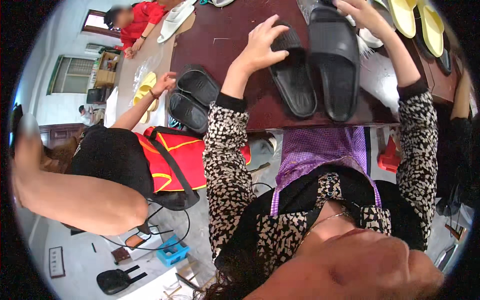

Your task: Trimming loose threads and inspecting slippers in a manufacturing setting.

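Two black slide slippers lie side by side on the dark red table point(225, 45) in front of me. My left hand point(261, 46) reaches over the strap of the left slipper point(296, 82), with its fingers and thumb spread apart. Near the top edge of the picture, my right hand point(364, 16) is by the toe end of the right slipper point(340, 70). Its visible fingers are apart, and the picture's edge cuts off part of it. Both slippers lie with their heels toward me.
Another black slipper pair point(192, 97) lies left, beside a co-worker's hand point(162, 84). Yellow slippers point(431, 30) lie far right, more yellow ones point(145, 92) at left. Clear plastic point(377, 75) lies right of my slippers. A person in red point(142, 22) is across the table.
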Demonstrator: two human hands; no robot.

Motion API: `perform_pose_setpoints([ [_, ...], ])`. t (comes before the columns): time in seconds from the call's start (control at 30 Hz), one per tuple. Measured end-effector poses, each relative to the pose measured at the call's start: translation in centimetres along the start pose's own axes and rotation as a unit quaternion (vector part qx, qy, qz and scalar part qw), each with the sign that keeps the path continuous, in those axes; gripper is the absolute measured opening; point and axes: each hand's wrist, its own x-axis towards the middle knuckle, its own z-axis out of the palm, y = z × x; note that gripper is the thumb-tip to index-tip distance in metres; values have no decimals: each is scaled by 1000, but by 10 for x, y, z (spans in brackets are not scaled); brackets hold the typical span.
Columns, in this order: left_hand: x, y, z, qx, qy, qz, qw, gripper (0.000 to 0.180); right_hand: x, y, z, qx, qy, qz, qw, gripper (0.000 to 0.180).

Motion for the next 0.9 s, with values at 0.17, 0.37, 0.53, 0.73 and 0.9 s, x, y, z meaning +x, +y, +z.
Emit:
perform_pose_setpoints([
  [0.17,5,19,15,-38,62,-40,997,53,18,50,-4,24,166,9,986,24],
  [0.37,35,69,23,-320,181,-79,927,37,-19,-64,7,199,94,19,975,26],
  [0.53,70,102,37,-365,270,-24,891,24,-57,-122,10,253,-1,-126,959,26],
  [0.73,31,136,32,-447,155,-84,877,15,-97,-78,-46,341,-9,-127,931,40],
  [0.9,-11,142,33,-503,49,-183,843,13,-104,-62,-38,309,100,-91,941,37],
])
